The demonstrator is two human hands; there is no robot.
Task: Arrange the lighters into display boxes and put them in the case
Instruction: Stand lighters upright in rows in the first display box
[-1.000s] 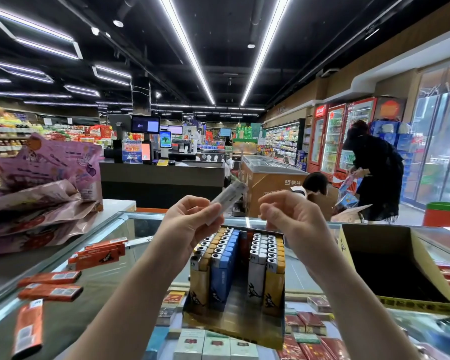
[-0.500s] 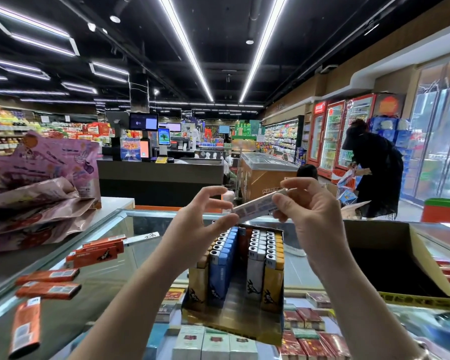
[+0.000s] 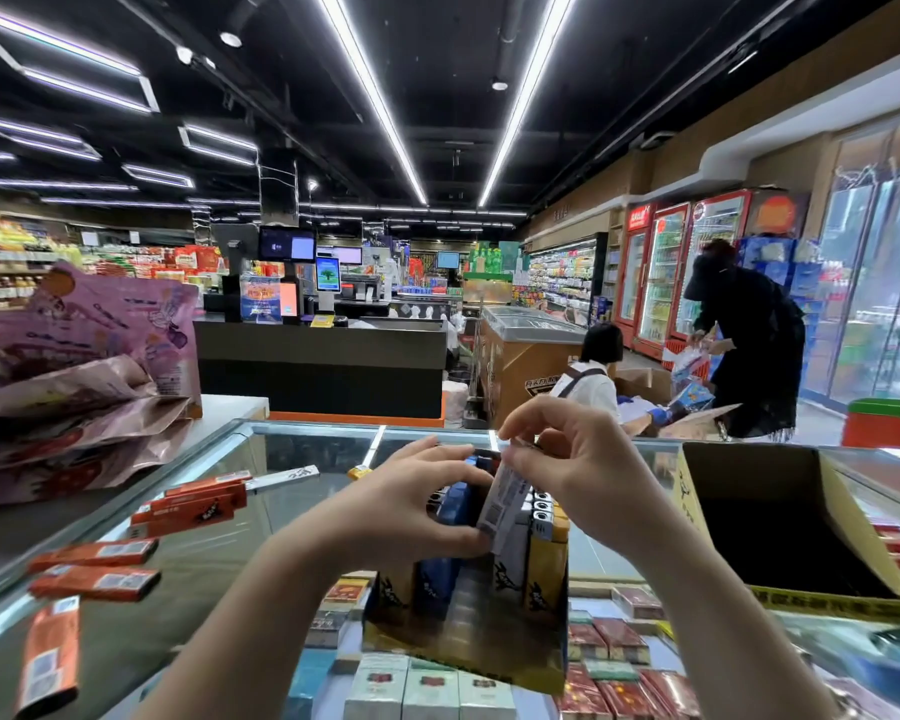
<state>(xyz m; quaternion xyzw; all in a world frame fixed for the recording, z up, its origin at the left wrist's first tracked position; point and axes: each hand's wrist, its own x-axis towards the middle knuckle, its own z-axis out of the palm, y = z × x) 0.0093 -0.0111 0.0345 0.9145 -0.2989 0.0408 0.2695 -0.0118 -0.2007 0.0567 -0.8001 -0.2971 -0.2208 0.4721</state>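
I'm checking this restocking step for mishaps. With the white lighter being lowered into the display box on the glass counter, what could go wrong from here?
1. The white lighter enters tilted between the blue and white rows; it could jam or knock neighbours askew.
2. The display box sits on smooth glass, steadied only by the left hand; a push from the right hand might slide it.
3. Loose orange lighters lie nearby, so a forearm could sweep them off.

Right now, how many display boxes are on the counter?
2: the lighter-filled box at centre, the empty-looking box on the right. More may be out of view.
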